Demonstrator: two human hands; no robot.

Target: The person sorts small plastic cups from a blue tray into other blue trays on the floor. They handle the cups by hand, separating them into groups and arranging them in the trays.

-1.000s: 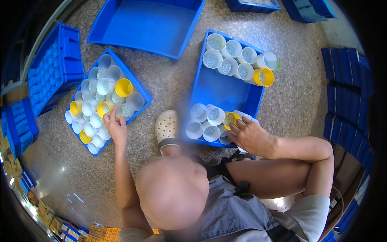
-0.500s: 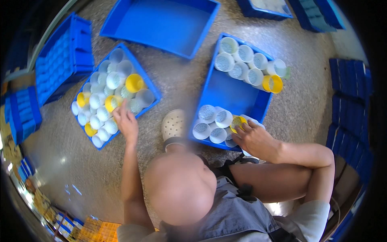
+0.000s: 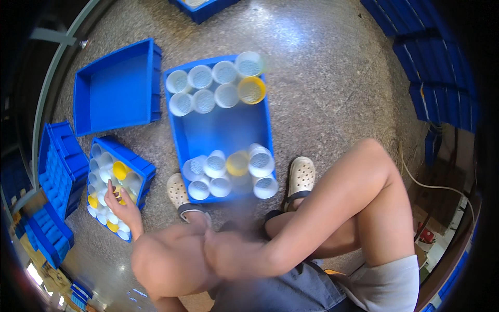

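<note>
My left hand [image 3: 125,209] rests among the cups in the smaller blue crate [image 3: 147,174] at left. Its fingers are stretched and apart, beside a yellow cup [image 3: 120,170], with another partly covered by them. White and frosted cups fill the rest of that crate. Blurred by motion, my right hand [image 3: 228,256] is in front of my left knee, and its fingers are not clear. Beyond it stands a larger blue crate [image 3: 202,132]. White cups [image 3: 202,101] and a yellow cup [image 3: 252,90] with small greyish pieces fill its far end. More cups [image 3: 262,161] line the near end.
A shallow blue crate [image 3: 117,88] lies at the upper left. Blue crates with ridged inserts [image 3: 61,169] stand at the far left. Stacked blue crates [image 3: 434,67] line the right side, near a pale cable [image 3: 416,177]. My clogs [image 3: 301,178] flank the larger crate.
My right hand has come off the yellow cup in the larger crate and moved back to my knee. The view has shifted, so the crates appear further left. My left hand stays at its crate.
</note>
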